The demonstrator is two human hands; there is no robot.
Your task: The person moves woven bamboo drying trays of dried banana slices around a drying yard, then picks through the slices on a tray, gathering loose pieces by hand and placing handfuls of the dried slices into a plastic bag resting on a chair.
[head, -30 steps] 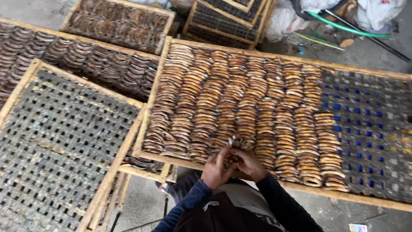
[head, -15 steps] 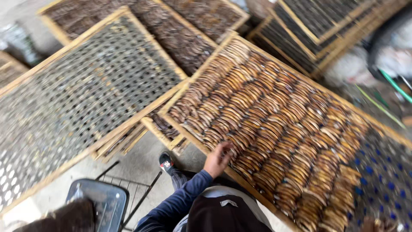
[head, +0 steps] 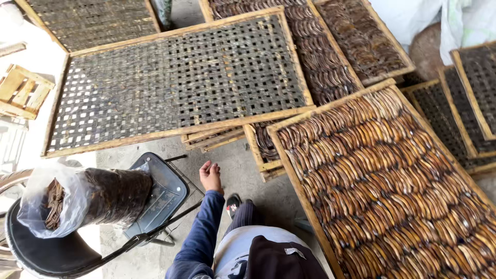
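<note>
left hand: empty, fingers loosely curled | right hand: out of view | clear plastic bag of dark slices on folding chair

Soft, flat daylight here, pretty bright all round, no hard shadows. The top left corner is blown out to near white, and the plastic bag on the chair catches a bit of glare. Under the empty tray the ground goes a shade darker. Focus is decent in the middle; the left hand is sharp enough. The wide lens bends tray edges outward, and the corners look slightly smeared.
</note>
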